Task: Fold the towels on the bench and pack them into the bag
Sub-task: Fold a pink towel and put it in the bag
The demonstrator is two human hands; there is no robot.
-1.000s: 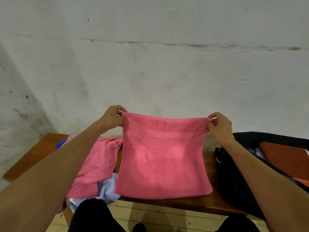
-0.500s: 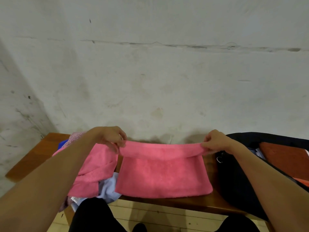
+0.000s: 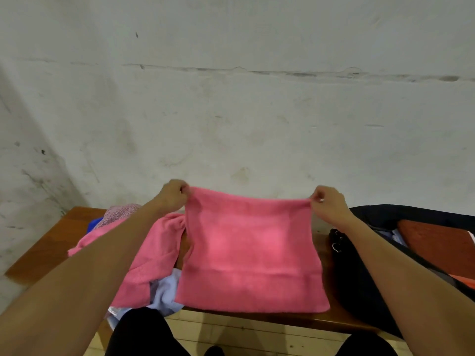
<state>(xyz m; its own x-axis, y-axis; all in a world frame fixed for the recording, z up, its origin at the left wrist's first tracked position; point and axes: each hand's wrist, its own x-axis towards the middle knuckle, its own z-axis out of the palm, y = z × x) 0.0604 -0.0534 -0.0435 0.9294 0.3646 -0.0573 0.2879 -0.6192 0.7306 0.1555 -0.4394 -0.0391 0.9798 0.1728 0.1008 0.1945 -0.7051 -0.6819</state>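
Left of the left hand, a loose heap of unfolded towels lies on the wooden bench: a crumpled pink one on top, a pale blue one under it, a speckled pinkish one and a scrap of bright blue behind; all soft and shapeless.

The left hand pinches the upper left corner of a pink towel; the right hand pinches the upper right corner; the hands are well apart, so the top edge runs nearly taut between them with a slight sag.

Below the hands the towel hangs as a rough square of matte, fuzzy terry with a woven band near its lower edge; its bottom seems to rest on the bench's front edge.

Risks, as a judgement: the pinches are small, so a corner could slip and the cloth slump; the lower edge sits close to the bench lip and could slide off toward the floor; lowered unevenly, the fold would crease crooked.

Right of the right hand stands an open black bag, dark smooth fabric, with a rust-red folded item already inside.
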